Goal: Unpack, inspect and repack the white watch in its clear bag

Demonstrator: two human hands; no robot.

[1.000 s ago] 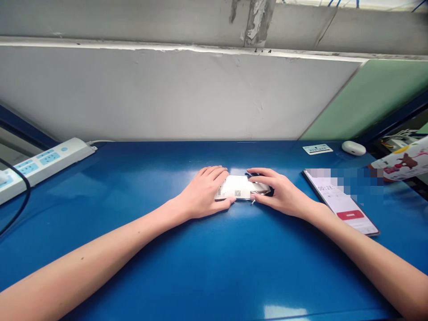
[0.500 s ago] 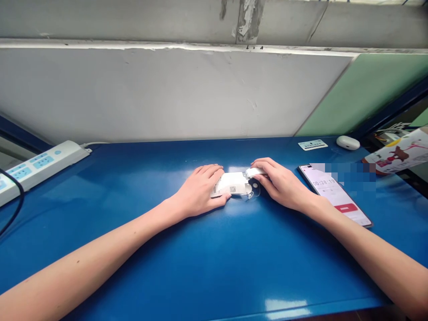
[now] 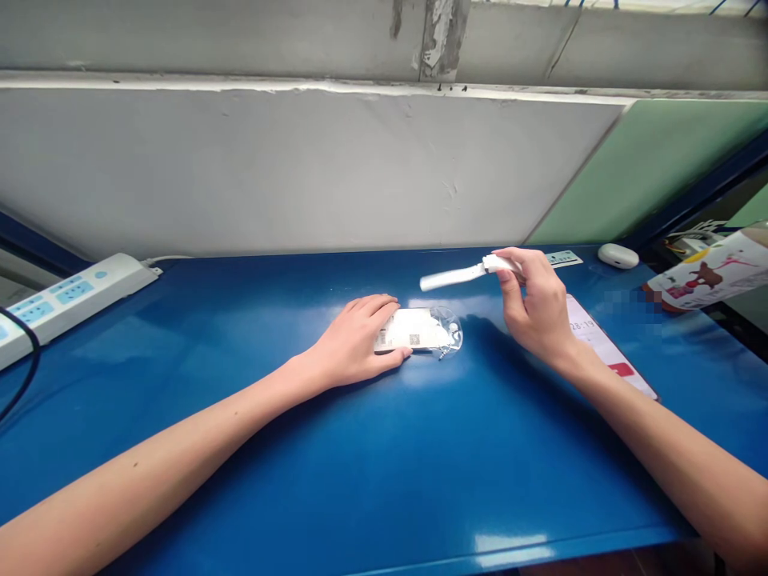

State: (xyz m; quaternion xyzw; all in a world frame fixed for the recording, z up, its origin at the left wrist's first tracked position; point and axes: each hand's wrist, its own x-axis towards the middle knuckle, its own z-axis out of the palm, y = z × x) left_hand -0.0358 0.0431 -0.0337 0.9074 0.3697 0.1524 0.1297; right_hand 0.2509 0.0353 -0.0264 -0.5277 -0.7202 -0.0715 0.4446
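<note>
Single head-worn view: faces forward, down, across blue table (image 3: 372, 464) toward wall (image 3: 270, 176).

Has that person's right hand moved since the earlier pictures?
Yes. Judged against the phone, the right hand has shifted right and up in the view, now hiding the phone's upper-left corner.

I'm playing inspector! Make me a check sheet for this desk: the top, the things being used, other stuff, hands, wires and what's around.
Surface: blue table, shiny, with bright reflections.
Job's things: package lying flat, its right end see-through; white stick held above the table.
Clutter: phone, partly hidden; card; rounded white case; power strip.
Hands: left hand on the package; right hand grips the stick's end in its fingers.
Cables: black cable at left; white cord behind the strip.
Surroundings: gray wall; green panel at right.
</note>
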